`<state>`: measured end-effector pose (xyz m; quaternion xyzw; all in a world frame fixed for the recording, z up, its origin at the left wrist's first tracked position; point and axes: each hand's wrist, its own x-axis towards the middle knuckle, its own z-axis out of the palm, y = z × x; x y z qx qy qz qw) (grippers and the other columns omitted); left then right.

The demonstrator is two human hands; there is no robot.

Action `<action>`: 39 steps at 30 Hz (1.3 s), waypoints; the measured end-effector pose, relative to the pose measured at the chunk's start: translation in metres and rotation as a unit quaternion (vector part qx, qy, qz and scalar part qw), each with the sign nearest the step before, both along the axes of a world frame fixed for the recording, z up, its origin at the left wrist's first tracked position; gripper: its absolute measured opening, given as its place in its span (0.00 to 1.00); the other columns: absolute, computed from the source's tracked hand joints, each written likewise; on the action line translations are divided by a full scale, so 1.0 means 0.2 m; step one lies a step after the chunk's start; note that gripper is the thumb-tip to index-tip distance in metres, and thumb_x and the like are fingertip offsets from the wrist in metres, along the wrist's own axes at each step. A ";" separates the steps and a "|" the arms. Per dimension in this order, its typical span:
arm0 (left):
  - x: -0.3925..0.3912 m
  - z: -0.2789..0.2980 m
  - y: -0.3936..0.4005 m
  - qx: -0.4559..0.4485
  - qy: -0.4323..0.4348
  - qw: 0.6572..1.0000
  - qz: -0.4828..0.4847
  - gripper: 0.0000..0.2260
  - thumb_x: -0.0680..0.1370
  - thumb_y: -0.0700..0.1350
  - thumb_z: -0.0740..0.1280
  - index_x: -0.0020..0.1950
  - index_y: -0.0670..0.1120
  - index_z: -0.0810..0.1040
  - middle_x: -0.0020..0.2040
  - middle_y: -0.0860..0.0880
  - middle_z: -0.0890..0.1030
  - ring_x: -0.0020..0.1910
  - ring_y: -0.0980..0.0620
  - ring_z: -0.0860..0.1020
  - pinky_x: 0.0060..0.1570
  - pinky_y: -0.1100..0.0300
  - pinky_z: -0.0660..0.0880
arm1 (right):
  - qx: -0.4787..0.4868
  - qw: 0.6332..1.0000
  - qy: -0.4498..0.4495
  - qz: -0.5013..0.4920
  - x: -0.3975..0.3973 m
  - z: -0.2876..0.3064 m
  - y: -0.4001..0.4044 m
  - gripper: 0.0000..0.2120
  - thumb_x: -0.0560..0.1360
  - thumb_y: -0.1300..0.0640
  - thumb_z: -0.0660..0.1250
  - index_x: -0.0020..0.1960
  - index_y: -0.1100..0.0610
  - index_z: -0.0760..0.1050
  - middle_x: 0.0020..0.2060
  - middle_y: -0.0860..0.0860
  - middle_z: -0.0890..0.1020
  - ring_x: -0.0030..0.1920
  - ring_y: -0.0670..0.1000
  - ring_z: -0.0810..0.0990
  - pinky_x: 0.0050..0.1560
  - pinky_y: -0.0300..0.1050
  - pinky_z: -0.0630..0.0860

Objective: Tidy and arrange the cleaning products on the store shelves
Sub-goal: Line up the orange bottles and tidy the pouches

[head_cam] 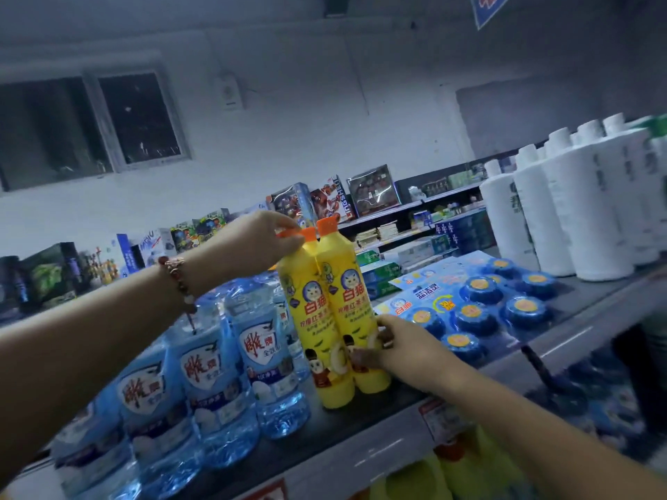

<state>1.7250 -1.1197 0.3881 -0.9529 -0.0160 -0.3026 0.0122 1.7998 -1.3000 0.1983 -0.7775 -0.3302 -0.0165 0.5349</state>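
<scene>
Two tall yellow detergent bottles [330, 315] with orange caps stand side by side on the top shelf [361, 431], near its front edge. My left hand [260, 243] grips the orange cap and neck of the left bottle from above. Lower down, my right hand [393, 346] holds the base of the pair, fingers on the right bottle's label. Left of them stands a row of clear blue detergent jugs [213, 373] with white and red labels.
Blister packs of round blue toilet blocks [483, 312] lie flat right of the yellow bottles. Tall white bottles [563, 207] crowd the far right. Toy boxes [335, 200] line a farther shelf behind. More yellow items [469, 467] sit on the shelf below.
</scene>
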 end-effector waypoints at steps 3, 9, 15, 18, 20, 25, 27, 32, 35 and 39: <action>-0.01 0.00 0.03 0.010 0.003 1.000 -0.012 0.15 0.82 0.54 0.66 0.66 0.51 0.81 0.56 0.50 0.84 0.36 0.55 0.79 0.44 0.57 0.79 | -0.003 1.000 -0.008 0.005 0.01 -0.01 0.00 0.20 0.71 0.41 0.76 0.60 0.43 0.79 0.52 0.41 0.83 0.53 0.44 0.81 0.60 0.50 0.79; -0.04 -0.01 -0.02 0.021 0.008 1.000 0.006 0.15 0.83 0.52 0.64 0.69 0.50 0.79 0.60 0.49 0.83 0.50 0.49 0.82 0.55 0.53 0.78 | -0.018 1.000 -0.017 0.012 -0.01 -0.01 0.00 0.20 0.75 0.43 0.73 0.64 0.46 0.76 0.54 0.43 0.81 0.54 0.46 0.80 0.61 0.49 0.78; -0.12 -0.04 -0.04 -0.006 -0.006 1.000 0.018 0.16 0.84 0.49 0.64 0.70 0.48 0.78 0.64 0.46 0.82 0.53 0.48 0.82 0.56 0.54 0.78 | -0.058 0.998 -0.027 0.001 -0.09 0.02 -0.01 0.21 0.77 0.43 0.70 0.68 0.46 0.72 0.58 0.45 0.80 0.58 0.50 0.79 0.62 0.50 0.76; -0.15 -0.07 -0.07 -0.002 -0.018 0.999 0.045 0.15 0.84 0.50 0.62 0.69 0.48 0.79 0.65 0.46 0.82 0.55 0.46 0.82 0.54 0.56 0.76 | -0.102 0.994 -0.026 -0.020 -0.13 0.04 -0.03 0.23 0.77 0.42 0.69 0.69 0.46 0.68 0.61 0.46 0.80 0.61 0.52 0.79 0.63 0.51 0.75; -0.18 -0.08 -0.11 0.044 -0.014 0.996 0.083 0.14 0.85 0.51 0.59 0.65 0.47 0.78 0.63 0.44 0.82 0.54 0.44 0.81 0.53 0.53 0.77 | -0.140 0.989 -0.036 -0.031 -0.16 0.08 -0.07 0.28 0.77 0.40 0.69 0.73 0.46 0.64 0.65 0.49 0.79 0.65 0.55 0.77 0.64 0.51 0.74; -0.28 -0.20 -0.28 0.179 0.005 0.975 0.136 0.29 0.83 0.63 0.55 0.81 0.53 0.58 0.78 0.44 0.67 0.74 0.42 0.69 0.70 0.43 0.68 | -0.266 0.941 -0.185 -0.096 -0.32 0.22 -0.38 0.40 0.79 0.38 0.64 0.83 0.51 0.49 0.81 0.51 0.59 0.79 0.54 0.60 0.75 0.52 0.62; -0.32 -0.31 -0.38 0.173 -0.006 0.980 0.100 0.28 0.82 0.65 0.55 0.79 0.54 0.63 0.78 0.47 0.68 0.75 0.44 0.68 0.72 0.43 0.66 | -0.306 0.913 -0.245 -0.112 -0.36 0.28 -0.53 0.38 0.80 0.39 0.63 0.82 0.52 0.52 0.80 0.52 0.60 0.79 0.54 0.59 0.76 0.51 0.60; -0.35 -0.57 -0.71 0.089 0.059 0.993 0.042 0.31 0.80 0.68 0.57 0.79 0.54 0.64 0.77 0.47 0.69 0.75 0.45 0.68 0.71 0.47 0.68 | -0.366 0.887 -0.252 -0.127 -0.34 0.42 -0.86 0.37 0.79 0.37 0.63 0.81 0.51 0.57 0.79 0.50 0.62 0.78 0.53 0.62 0.76 0.49 0.61; -0.26 -0.55 -0.93 0.101 0.064 0.992 0.029 0.33 0.80 0.68 0.56 0.81 0.55 0.58 0.81 0.46 0.60 0.79 0.44 0.61 0.74 0.47 0.63 | -0.387 0.873 -0.261 -0.139 -0.23 0.44 -1.09 0.35 0.80 0.39 0.64 0.81 0.50 0.57 0.79 0.50 0.64 0.77 0.53 0.64 0.74 0.47 0.63; -0.07 -0.52 -1.24 0.122 0.082 0.989 0.003 0.34 0.80 0.67 0.57 0.83 0.56 0.53 0.83 0.46 0.56 0.81 0.45 0.58 0.76 0.48 0.60 | -0.403 0.864 -0.259 -0.158 0.00 0.44 -1.47 0.37 0.79 0.38 0.64 0.82 0.50 0.55 0.80 0.50 0.61 0.78 0.52 0.61 0.76 0.48 0.60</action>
